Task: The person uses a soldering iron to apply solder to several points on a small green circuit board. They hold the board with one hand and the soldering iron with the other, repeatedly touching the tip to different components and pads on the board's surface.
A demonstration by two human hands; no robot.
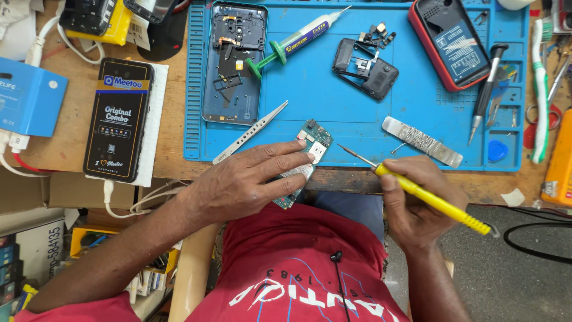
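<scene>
Blue mat (333,113) covers the wooden bench. At its near edge lies a small green circuit board (304,161), pinned under the flat, open left hand (250,179). The right hand (417,197) grips a yellow soldering iron (429,197), its tip beside the board. Tweezers (250,132) and a flux syringe (295,42) lie nearby.

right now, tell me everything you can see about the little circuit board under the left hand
The circuit board is small, green and roughly rectangular, studded with silver metal shields and tiny components. It lies flat and tilted diagonally at the near edge of the blue work mat, overhanging toward the person. The left hand presses its fingers across the lower half, hiding much of it. The tip of the yellow-handled soldering iron in the right hand points at it, apart.
</scene>
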